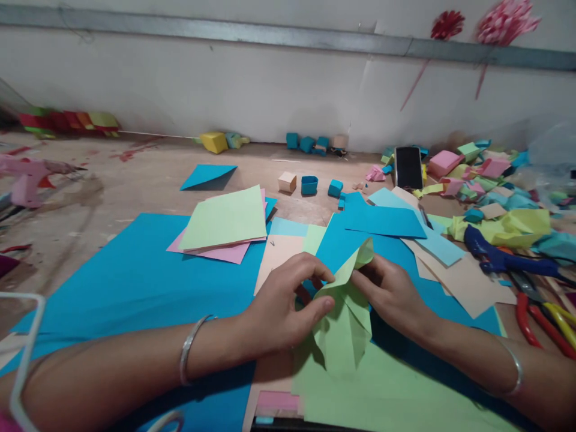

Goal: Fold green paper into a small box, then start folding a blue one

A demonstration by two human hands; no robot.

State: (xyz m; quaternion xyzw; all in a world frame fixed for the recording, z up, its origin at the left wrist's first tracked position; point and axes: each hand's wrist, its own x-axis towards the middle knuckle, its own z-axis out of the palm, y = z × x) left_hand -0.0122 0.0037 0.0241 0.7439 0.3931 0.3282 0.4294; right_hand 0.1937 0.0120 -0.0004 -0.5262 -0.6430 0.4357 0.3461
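A creased light green paper (344,318) stands half folded between my two hands, above a larger flat green sheet (382,384). My left hand (294,300) is at its left side, with thumb and fingers curved onto the paper's edge. On the other side, my right hand (391,291) pinches the paper near its upper right, the fingertips partly hidden behind it. The top corner of the paper curls upward. Blue sheets (180,288) lie beneath both arms.
A stack of green and pink squares (225,222) lies behind my left hand. Small paper cubes (309,185) sit further back. At the right are a phone (408,168), a paper pile, a blue glue gun (504,258) and red-handled pliers (526,318). A pink glue gun (31,177) lies far left.
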